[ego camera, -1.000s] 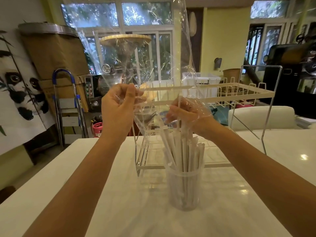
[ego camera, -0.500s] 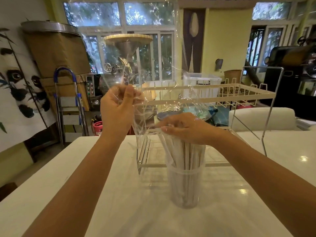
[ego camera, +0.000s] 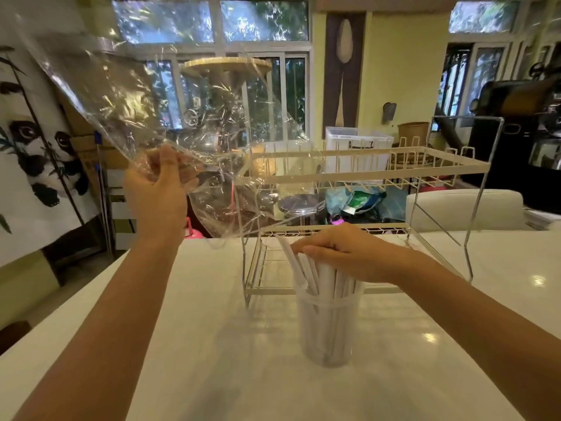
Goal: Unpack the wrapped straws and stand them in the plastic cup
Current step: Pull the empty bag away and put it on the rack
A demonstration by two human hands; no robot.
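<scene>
Glossy white table (ego camera: 182,344), windowed room; left hand (ego camera: 156,192) grips clear bag (ego camera: 158,95), right hand (ego camera: 343,253) flat on straws (ego camera: 318,278).

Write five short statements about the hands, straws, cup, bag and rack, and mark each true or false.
1. The left hand holds the clear plastic bag up in the air. True.
2. The wrapped straws lie flat on the table. False: they stand in the plastic cup.
3. The right hand rests on the straw tops. True.
4. The cup sits on the wire rack. False: it stands on the table in front of it.
5. The bag is full of straws. False: it looks empty.
</scene>
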